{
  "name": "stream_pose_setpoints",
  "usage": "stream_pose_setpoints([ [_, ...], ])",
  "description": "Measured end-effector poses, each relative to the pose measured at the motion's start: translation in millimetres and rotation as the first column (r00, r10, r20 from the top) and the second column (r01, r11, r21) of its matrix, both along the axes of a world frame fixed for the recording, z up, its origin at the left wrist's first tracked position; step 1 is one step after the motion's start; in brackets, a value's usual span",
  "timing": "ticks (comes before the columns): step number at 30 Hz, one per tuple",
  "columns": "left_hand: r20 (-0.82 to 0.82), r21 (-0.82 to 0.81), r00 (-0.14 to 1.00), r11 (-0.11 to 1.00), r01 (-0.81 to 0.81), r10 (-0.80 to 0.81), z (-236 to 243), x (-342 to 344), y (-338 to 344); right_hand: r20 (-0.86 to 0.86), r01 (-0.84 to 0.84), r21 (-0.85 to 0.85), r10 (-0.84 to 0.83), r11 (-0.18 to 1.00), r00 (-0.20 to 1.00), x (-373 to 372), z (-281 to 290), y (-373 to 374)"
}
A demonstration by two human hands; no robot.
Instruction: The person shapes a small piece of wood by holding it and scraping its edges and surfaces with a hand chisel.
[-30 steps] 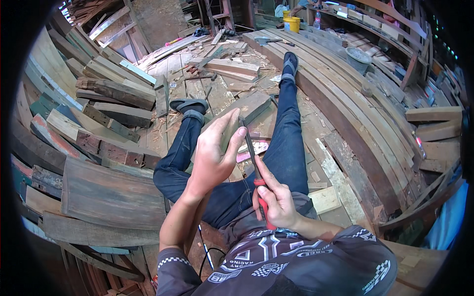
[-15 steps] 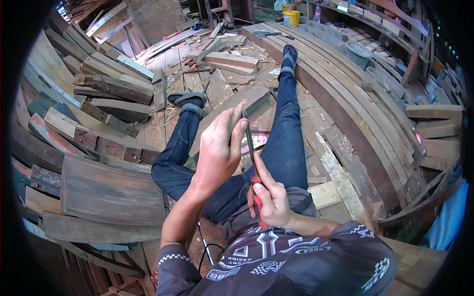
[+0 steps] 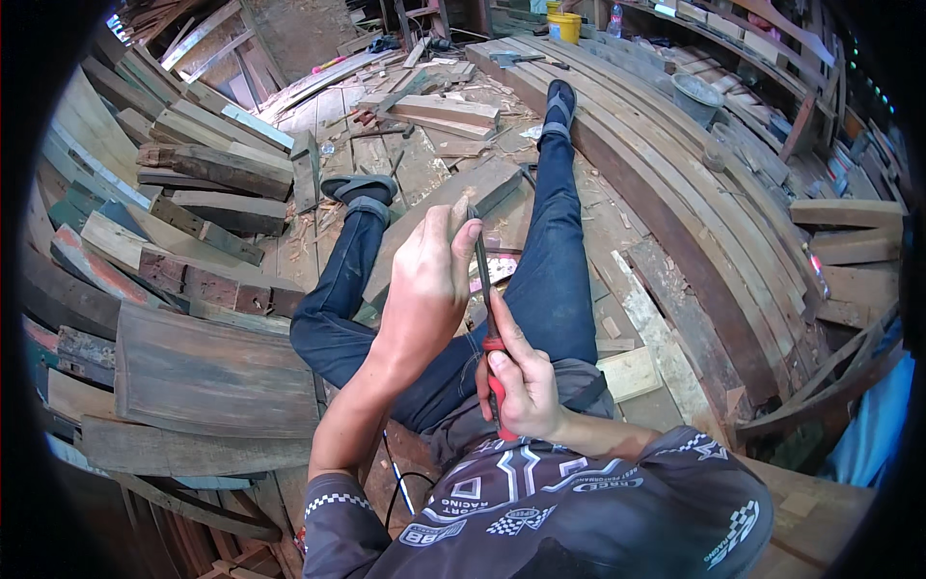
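Observation:
My right hand (image 3: 526, 388) is wrapped round the red handle (image 3: 498, 394) of a tool with a long, thin dark shaft (image 3: 485, 275). Its index finger lies stretched along the lower shaft. Up at the far end of the shaft, my left hand (image 3: 424, 280) is closed, thumb and fingertips against the tip. The shaft stands tilted, tip away from me, above my lap. Whether it is a file or a screwdriver I cannot tell. Beyond the tip, a thick wooden beam (image 3: 487, 188) lies on the floor between my legs.
Stacked timber pieces (image 3: 217, 169) line the left side, with a wide curved board (image 3: 212, 376) nearest me. Long planks (image 3: 666, 212) run along the right. Wood scraps and shavings litter the floor ahead. A yellow bucket (image 3: 564, 27) and a grey bucket (image 3: 696, 96) stand farther off.
The whole view has shifted slightly. Both hands keep the same hold on the tool, with only a small change in their position.

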State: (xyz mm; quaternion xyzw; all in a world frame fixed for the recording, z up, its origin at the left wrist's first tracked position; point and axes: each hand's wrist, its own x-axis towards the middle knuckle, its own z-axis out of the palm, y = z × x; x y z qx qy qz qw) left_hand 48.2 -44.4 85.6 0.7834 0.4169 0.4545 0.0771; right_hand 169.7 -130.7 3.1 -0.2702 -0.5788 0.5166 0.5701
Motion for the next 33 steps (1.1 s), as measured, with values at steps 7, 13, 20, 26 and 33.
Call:
stream_pose_setpoints([
  [7,0.000,-0.042,1.000,0.999,-0.015,0.015,-2,3,2,-0.068,-0.009,-0.028,0.007,1.000,0.998,0,-3,1],
  [13,0.032,0.038,0.999,0.999,-0.005,0.003,-9,10,3,-0.080,0.020,-0.034,-0.023,0.999,0.997,1,-1,1],
  [20,0.026,-0.046,0.999,0.999,0.021,-0.020,-10,11,-1,-0.017,0.045,-0.023,-0.045,0.999,0.999,11,7,2],
  [26,0.040,-0.052,0.997,0.996,0.068,-0.066,2,-2,-2,-0.003,-0.002,-0.021,0.002,1.000,1.000,12,1,-4],
  [33,0.033,-0.017,0.995,0.995,0.099,-0.099,5,-7,-5,-0.026,-0.034,0.015,0.035,0.999,0.999,9,1,-8],
])
